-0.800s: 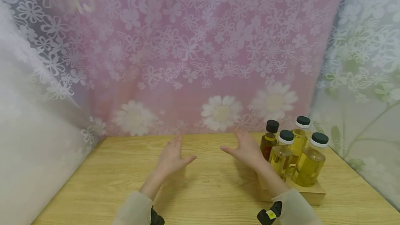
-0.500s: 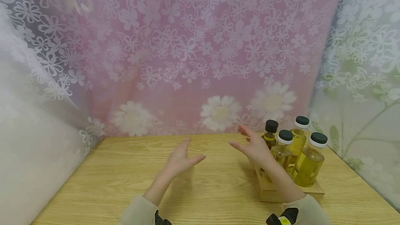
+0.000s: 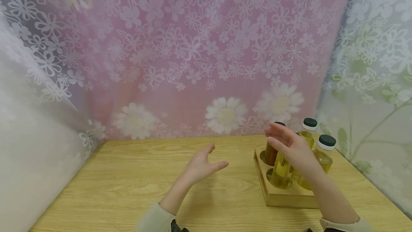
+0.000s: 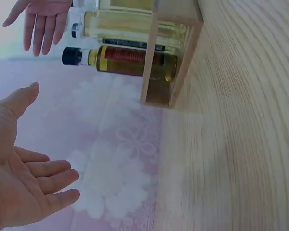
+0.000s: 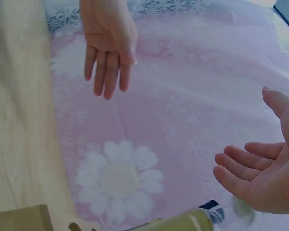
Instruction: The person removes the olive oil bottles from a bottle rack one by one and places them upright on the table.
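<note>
Four bottles (image 3: 283, 172) upright in a wooden holder (image 3: 288, 200), right side of the table (image 3: 128, 182); near the right hand (image 3: 295, 149) (partly hidden behind it), well apart from the left hand (image 3: 201, 166); both spread, empty.

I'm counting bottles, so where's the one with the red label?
The red-labelled bottle stands at the back left of the wooden rack, right of centre in the head view, behind a yellow bottle and partly hidden by the right hand.

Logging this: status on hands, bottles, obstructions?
Left hand over table, empty. Right hand by bottles, empty. Bottles upright in wooden rack, some partly hidden behind right hand in head view.
</note>
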Demonstrator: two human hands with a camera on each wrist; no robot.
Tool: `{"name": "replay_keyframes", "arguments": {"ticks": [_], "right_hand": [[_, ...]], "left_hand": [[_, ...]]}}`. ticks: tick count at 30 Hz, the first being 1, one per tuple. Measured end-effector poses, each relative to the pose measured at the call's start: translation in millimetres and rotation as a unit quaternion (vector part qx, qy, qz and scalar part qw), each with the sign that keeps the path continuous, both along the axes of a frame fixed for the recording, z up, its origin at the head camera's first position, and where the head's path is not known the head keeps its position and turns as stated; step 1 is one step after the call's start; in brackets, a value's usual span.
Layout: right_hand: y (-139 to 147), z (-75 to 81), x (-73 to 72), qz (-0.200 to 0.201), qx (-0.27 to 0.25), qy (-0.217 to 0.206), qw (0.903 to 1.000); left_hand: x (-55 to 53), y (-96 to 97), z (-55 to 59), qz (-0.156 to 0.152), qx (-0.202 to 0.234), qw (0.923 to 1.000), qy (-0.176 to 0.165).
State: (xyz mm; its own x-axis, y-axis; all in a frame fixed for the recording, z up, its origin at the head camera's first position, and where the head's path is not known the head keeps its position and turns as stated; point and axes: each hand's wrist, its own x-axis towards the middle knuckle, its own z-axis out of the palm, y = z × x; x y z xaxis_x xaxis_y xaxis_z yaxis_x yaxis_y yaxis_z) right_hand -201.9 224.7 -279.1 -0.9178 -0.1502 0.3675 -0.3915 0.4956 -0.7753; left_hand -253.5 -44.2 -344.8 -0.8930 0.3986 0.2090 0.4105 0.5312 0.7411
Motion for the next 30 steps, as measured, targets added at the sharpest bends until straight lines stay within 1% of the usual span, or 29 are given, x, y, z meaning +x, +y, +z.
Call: {"name": "replay_keyframes", "arguments": {"ticks": [5, 8, 9, 11, 13, 16, 19, 22, 24, 26, 28, 30], "right_hand": [[22, 3.7, 13.3, 0.012, -0.043, 0.037, 0.9983], [37, 4.8, 21.4, 0.005, -0.06, 0.056, 0.9966], [43, 4.6, 24.0, 0.006, -0.068, 0.055, 0.9961], [54, 3.2, 29.1, -0.006, -0.066, 0.055, 0.9963], [66, 1.4, 33.8, -0.026, -0.052, 0.051, 0.997], [83, -2.6, 39.9, -0.068, -0.029, 0.04, 0.9965], [100, -6.9, 44.3, -0.099, -0.035, 0.033, 0.9939], [116, -11.6, 47.1, -0.116, -0.056, 0.018, 0.9915], [125, -15.7, 47.0, -0.12, -0.057, 0.018, 0.991], [135, -20.1, 44.8, -0.116, -0.06, 0.019, 0.9913], [145, -25.6, 41.6, -0.114, -0.051, 0.024, 0.9919], [154, -31.6, 37.4, -0.12, -0.032, 0.008, 0.9922]], "left_hand": [[0.7, 15.8, 3.4, -0.02, -0.002, 0.9996, -0.017], [2.1, 27.4, 4.6, -0.025, -0.01, 0.9994, -0.021], [2.8, 31.4, 4.6, -0.027, -0.015, 0.9993, -0.021], [3.8, 39.8, 3.8, -0.032, -0.025, 0.9989, -0.022], [4.3, 48.1, 1.8, -0.038, -0.033, 0.9984, -0.027], [4.2, 60.1, -2.2, -0.045, -0.042, 0.9971, -0.045], [5.3, 70.8, -5.2, -0.046, -0.054, 0.996, -0.054], [6.3, 80.5, -8.8, -0.04, -0.062, 0.9958, -0.055], [6.7, 85.7, -11.7, -0.034, -0.061, 0.996, -0.057], [6.1, 90.2, -15.1, -0.029, -0.057, 0.9962, -0.059], [4.8, 94.3, -18.6, -0.028, -0.049, 0.9964, -0.064], [3.2, 98.6, -22.7, -0.031, -0.039, 0.9961, -0.072]]}}
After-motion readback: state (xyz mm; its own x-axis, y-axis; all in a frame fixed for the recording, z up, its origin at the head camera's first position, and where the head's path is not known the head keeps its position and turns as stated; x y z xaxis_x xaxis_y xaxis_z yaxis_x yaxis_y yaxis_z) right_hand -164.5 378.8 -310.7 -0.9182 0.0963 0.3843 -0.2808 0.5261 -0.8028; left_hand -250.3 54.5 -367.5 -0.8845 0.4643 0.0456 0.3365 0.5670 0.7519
